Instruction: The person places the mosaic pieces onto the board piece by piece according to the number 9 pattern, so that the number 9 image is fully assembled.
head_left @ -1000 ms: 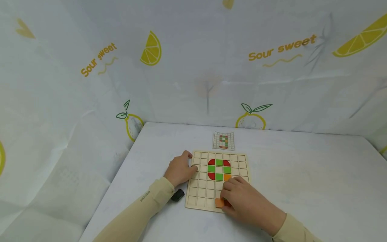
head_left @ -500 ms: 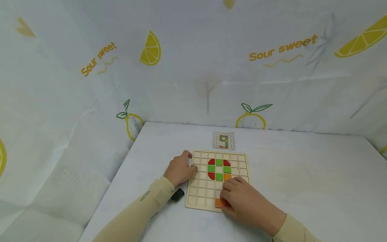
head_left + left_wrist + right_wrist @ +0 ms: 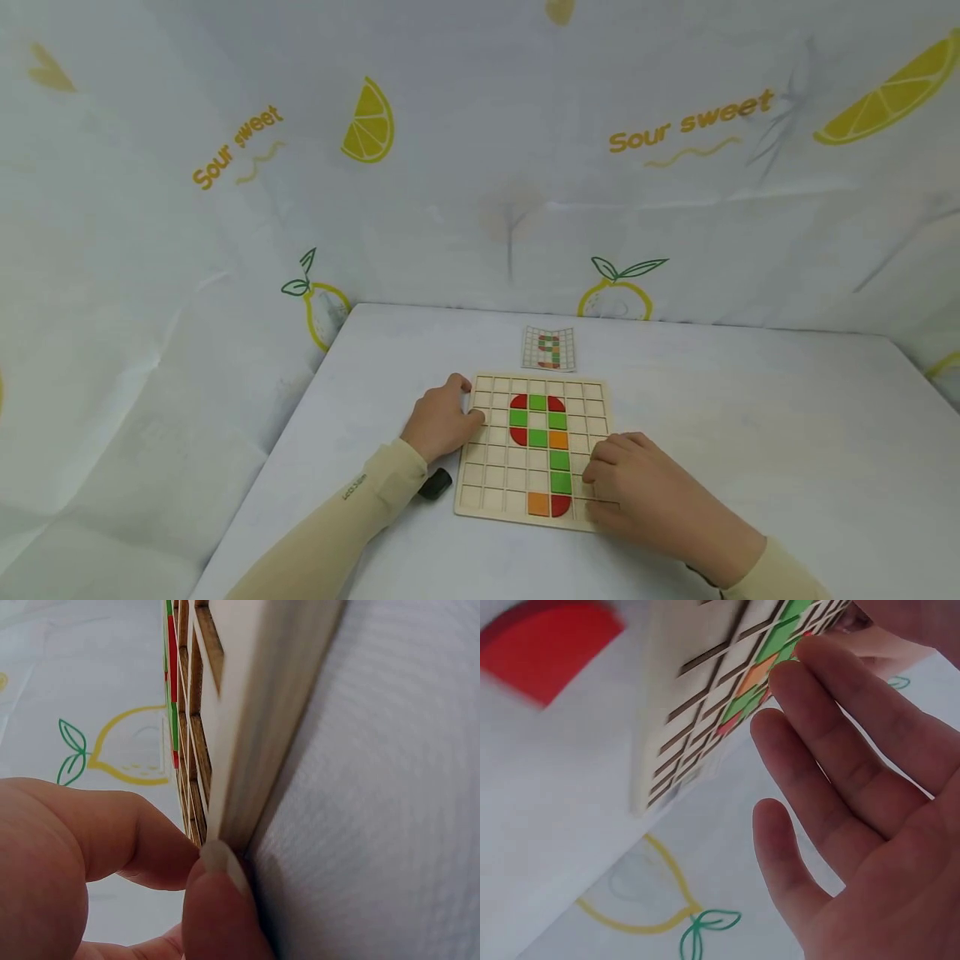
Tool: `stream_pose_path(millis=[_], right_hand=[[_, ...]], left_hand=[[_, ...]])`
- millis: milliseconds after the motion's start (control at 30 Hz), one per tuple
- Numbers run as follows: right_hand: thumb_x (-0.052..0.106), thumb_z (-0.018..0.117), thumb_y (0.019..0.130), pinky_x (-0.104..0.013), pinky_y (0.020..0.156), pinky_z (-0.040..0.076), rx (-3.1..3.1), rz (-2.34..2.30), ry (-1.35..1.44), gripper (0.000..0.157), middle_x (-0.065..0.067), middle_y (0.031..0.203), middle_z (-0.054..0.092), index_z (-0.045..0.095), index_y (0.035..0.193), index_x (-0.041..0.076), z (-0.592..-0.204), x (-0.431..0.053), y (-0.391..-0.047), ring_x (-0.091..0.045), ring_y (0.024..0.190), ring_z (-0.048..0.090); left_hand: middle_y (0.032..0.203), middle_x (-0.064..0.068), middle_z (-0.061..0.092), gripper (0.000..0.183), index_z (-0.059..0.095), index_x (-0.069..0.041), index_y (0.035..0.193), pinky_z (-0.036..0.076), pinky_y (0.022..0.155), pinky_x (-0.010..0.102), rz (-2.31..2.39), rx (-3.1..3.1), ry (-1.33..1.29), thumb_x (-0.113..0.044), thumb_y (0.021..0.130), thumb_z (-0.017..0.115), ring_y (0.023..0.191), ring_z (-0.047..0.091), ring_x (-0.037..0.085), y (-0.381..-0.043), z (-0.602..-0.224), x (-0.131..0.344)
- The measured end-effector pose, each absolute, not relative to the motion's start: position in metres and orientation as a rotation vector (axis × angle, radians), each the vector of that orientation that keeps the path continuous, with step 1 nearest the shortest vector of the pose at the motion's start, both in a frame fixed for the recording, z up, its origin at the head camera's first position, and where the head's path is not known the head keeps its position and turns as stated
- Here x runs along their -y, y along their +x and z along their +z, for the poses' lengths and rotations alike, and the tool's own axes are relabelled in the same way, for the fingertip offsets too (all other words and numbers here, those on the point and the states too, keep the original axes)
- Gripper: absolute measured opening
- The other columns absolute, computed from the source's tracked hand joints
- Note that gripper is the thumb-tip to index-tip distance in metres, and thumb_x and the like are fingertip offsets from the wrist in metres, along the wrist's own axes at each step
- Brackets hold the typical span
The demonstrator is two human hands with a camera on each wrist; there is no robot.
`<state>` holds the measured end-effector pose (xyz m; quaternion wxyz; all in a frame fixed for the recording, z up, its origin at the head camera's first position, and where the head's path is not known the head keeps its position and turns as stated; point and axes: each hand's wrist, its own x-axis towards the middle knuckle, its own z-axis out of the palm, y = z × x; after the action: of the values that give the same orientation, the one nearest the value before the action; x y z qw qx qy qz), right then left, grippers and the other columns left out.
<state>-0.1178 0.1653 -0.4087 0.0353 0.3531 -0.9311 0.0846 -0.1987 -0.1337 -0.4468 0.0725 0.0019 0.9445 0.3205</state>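
A square wooden grid board (image 3: 498, 477) lies on the white table. Green square tiles (image 3: 560, 482), orange tiles (image 3: 537, 504) and red quarter-round tiles (image 3: 560, 505) sit in its cells, forming a shape like a 9. At the board's left edge, my left hand (image 3: 442, 422) pinches the rim between thumb and finger, as the left wrist view shows closely. My right hand (image 3: 660, 496) hovers by the board's lower right edge, its fingers (image 3: 832, 742) loosely extended, holding nothing visible. Beside the board, a loose red piece (image 3: 555, 649) with a curved edge appears in the right wrist view.
Behind the board lies a small pattern card (image 3: 548, 348) printed with a similar coloured figure. A short black cylinder (image 3: 435, 484) is near the left forearm. White sheeting with lemon prints (image 3: 615, 296) rises at the table's back and left.
My right hand has let go of the lower tiles and moved right, uncovering two green squares and the red quarter-round tile. My left hand stays at the board's edge.
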Motion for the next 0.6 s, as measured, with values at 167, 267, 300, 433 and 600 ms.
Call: stream_pose_path(millis=[167, 267, 300, 433, 600], right_hand=[[0.029, 0.088, 0.084, -0.049, 0.103, 0.053, 2.951, 0.251, 0.99, 0.014, 0.019, 0.094, 0.064, 0.077, 0.093, 0.029, -0.41, -0.191, -0.112, -0.01, 0.1, 0.061], [0.03, 0.09, 0.084, -0.049, 0.102, 0.054, 2.988, 0.224, 0.948, 0.016, 0.02, 0.095, 0.064, 0.076, 0.093, 0.032, -0.414, -0.204, -0.108, -0.01, 0.1, 0.061], [0.031, 0.09, 0.083, -0.048, 0.102, 0.054, 3.002, 0.212, 0.934, 0.017, 0.021, 0.095, 0.064, 0.076, 0.093, 0.033, -0.416, -0.207, -0.107, -0.01, 0.099, 0.06], [0.032, 0.091, 0.083, -0.048, 0.1, 0.055, 3.011, 0.191, 0.933, 0.018, 0.022, 0.094, 0.063, 0.075, 0.091, 0.035, -0.422, -0.217, -0.104, -0.008, 0.096, 0.059], [0.028, 0.092, 0.081, -0.048, 0.098, 0.055, 2.959, 0.184, 0.945, 0.021, 0.023, 0.09, 0.06, 0.074, 0.089, 0.033, -0.43, -0.227, -0.102, -0.005, 0.091, 0.055]], left_hand=[[0.065, 0.001, 0.052, 0.048, 0.059, -0.004, 0.138, 0.038, 0.056, 0.032, 0.955, -2.845, 0.012, -0.024, 0.095, 0.068, 0.057, 0.047, 0.016, -0.199, -0.448, 0.134], [0.065, 0.001, 0.053, 0.048, 0.059, -0.004, 0.138, 0.039, 0.055, 0.032, 0.955, -2.846, 0.018, -0.024, 0.095, 0.068, 0.057, 0.048, 0.016, -0.199, -0.449, 0.134], [0.065, 0.001, 0.053, 0.048, 0.059, -0.005, 0.138, 0.039, 0.056, 0.032, 0.95, -2.847, 0.018, -0.025, 0.096, 0.068, 0.057, 0.048, 0.016, -0.199, -0.449, 0.135], [0.067, 0.002, 0.055, 0.048, 0.059, -0.005, 0.139, 0.039, 0.057, 0.032, 0.94, -2.85, 0.016, -0.025, 0.097, 0.068, 0.059, 0.049, 0.017, -0.199, -0.449, 0.135], [0.069, 0.003, 0.057, 0.048, 0.059, -0.005, 0.139, 0.041, 0.059, 0.032, 0.923, -2.845, 0.007, -0.025, 0.097, 0.068, 0.062, 0.051, 0.018, -0.198, -0.447, 0.134]])
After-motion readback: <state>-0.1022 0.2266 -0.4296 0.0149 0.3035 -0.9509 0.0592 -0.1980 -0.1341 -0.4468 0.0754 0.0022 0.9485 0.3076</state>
